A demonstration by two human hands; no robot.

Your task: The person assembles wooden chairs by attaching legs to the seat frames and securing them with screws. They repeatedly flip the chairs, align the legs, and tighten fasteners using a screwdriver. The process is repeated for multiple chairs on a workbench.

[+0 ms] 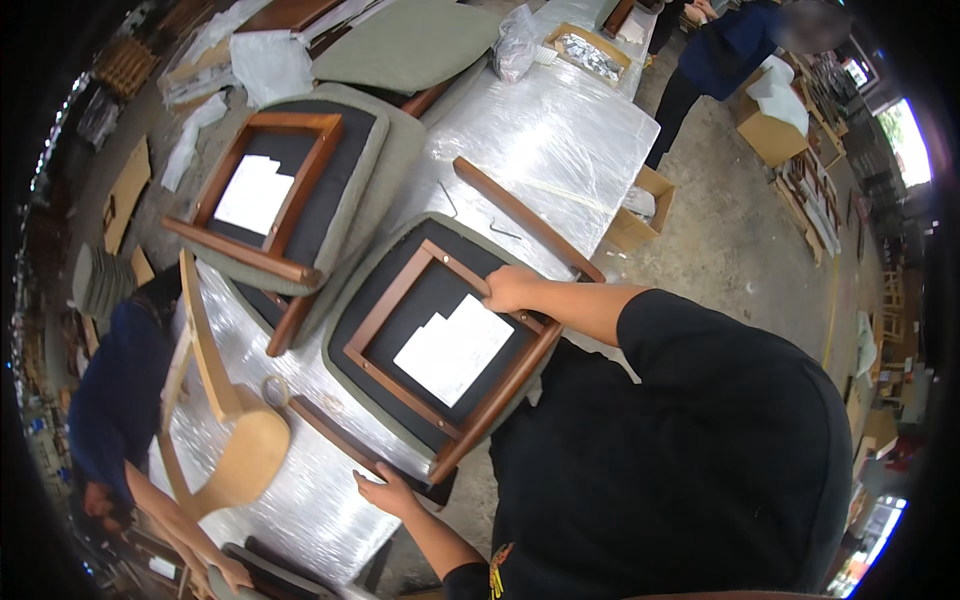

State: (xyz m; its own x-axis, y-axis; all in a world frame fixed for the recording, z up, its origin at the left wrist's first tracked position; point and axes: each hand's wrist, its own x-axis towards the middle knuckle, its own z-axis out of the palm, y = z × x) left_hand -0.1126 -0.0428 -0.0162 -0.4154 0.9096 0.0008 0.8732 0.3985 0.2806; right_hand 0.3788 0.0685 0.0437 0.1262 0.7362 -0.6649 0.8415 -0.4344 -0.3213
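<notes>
An upturned chair seat [375, 305] with grey-green edging and a black underside lies in front of me. A brown wooden frame [400, 295] is fixed on it, with a white paper sheet [455, 350] inside the frame. Closed over the frame's right-hand rail is my right hand [510, 289]; its fingertips are hidden. My left hand [388, 492] has thumb and fingers apart, beside a dark wooden bar [335, 432] at the table's near edge; the fingertips reach its edge. Another wooden bar [520, 215] rests past the seat, near two bent hex keys [505, 232] [447, 198].
Plastic film wraps the table [560, 130]. A second upturned seat [350, 150] is stacked at the left. A pale wooden chair part [245, 455] and a tape roll [274, 388] lie nearer. One person [125, 385] bends at the left; another [725, 55] stands far right, near cardboard boxes [640, 215].
</notes>
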